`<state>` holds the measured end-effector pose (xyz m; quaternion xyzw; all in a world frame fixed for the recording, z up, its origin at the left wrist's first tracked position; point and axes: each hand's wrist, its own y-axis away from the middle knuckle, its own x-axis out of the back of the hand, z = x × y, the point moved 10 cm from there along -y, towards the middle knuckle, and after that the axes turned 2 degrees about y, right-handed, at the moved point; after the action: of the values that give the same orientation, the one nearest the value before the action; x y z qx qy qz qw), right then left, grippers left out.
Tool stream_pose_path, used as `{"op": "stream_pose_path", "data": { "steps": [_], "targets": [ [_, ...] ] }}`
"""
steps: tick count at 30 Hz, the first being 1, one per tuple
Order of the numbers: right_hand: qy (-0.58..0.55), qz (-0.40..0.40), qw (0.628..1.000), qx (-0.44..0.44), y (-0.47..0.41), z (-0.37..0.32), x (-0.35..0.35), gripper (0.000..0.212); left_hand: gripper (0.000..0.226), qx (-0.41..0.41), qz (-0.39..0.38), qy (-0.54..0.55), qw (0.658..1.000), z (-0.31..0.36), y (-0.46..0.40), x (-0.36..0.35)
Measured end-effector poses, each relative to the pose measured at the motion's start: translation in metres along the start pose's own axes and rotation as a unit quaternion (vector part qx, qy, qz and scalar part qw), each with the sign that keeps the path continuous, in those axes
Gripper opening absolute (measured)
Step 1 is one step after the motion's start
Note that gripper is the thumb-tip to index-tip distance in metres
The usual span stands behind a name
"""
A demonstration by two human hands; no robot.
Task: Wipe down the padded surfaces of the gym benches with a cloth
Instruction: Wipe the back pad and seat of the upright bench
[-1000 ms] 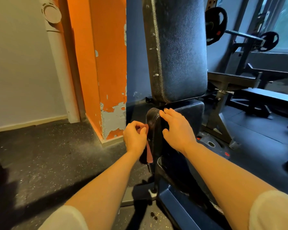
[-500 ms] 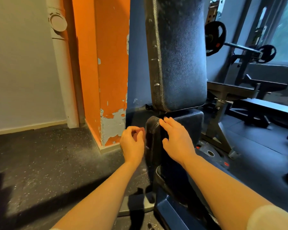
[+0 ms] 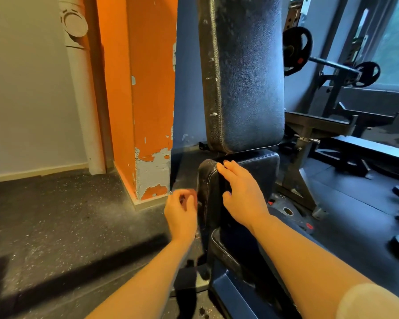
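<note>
A dark padded bench stands in front of me, its backrest pad (image 3: pixel 247 77) upright and its seat pad (image 3: pixel 256 166) below. My right hand (image 3: pixel 242 194) lies flat on the seat pad's top near its left edge, fingers spread. My left hand (image 3: pixel 182 212) is curled against the seat pad's left side (image 3: pixel 207 192), slightly blurred. It is closed on a reddish cloth (image 3: pixel 194 196), of which only a sliver shows at the fingertips.
An orange pillar (image 3: pixel 148 88) with peeling paint and a white pipe (image 3: pixel 83 100) stand to the left. A barbell rack (image 3: pixel 295 50), another bench (image 3: pixel 366 146) and a floor weight plate (image 3: pixel 288 211) fill the right. The bench's blue frame (image 3: pixel 235 293) is by my feet.
My left hand has slid down a little along the seat pad's side, and the cloth tail that hung below it is now hidden. My right hand has stayed on the pad.
</note>
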<state>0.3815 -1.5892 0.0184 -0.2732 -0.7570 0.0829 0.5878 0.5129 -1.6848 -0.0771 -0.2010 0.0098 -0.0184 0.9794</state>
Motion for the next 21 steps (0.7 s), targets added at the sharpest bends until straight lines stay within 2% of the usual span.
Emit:
{"op": "stream_pose_path", "data": {
  "steps": [2,4,6,8,10,11,13,17,19,21],
  "targets": [
    [0.004,0.003,1.0,0.005,0.0,0.0,-0.002,0.07,0.013,-0.1,0.012,0.018,0.995,0.049,-0.008,-0.009],
    [0.005,0.005,1.0,0.001,-0.002,0.001,-0.002,0.069,0.015,-0.137,0.017,0.018,0.99,0.066,-0.009,-0.015],
    [0.008,0.004,1.0,-0.001,-0.003,0.001,0.0,0.068,0.02,-0.093,-0.011,0.017,0.995,0.042,-0.007,-0.015],
    [0.019,0.001,1.0,0.001,-0.003,0.0,0.001,0.067,0.023,0.01,-0.072,-0.013,0.997,-0.008,0.0,-0.015],
    [0.021,0.003,1.0,0.001,-0.002,-0.001,0.002,0.067,0.022,0.089,-0.081,-0.036,0.992,-0.043,0.007,-0.004],
    [0.02,0.004,1.0,0.002,-0.002,-0.002,0.002,0.068,0.019,0.096,-0.058,-0.027,0.993,-0.044,0.007,0.003],
    [0.018,0.005,1.0,0.003,-0.002,-0.002,0.002,0.068,0.014,0.056,-0.013,0.03,0.998,-0.02,-0.002,0.009],
    [0.022,0.005,1.0,0.003,-0.002,-0.002,0.0,0.068,0.022,-0.062,-0.033,0.07,0.995,0.035,-0.008,-0.01],
    [0.022,0.011,1.0,0.005,-0.001,-0.003,0.002,0.068,0.023,-0.051,-0.037,0.061,0.996,0.021,0.004,-0.014],
    [0.021,0.007,1.0,0.004,0.0,-0.004,0.001,0.069,0.019,0.022,-0.073,0.018,0.997,-0.021,0.015,-0.016]
  ]
}}
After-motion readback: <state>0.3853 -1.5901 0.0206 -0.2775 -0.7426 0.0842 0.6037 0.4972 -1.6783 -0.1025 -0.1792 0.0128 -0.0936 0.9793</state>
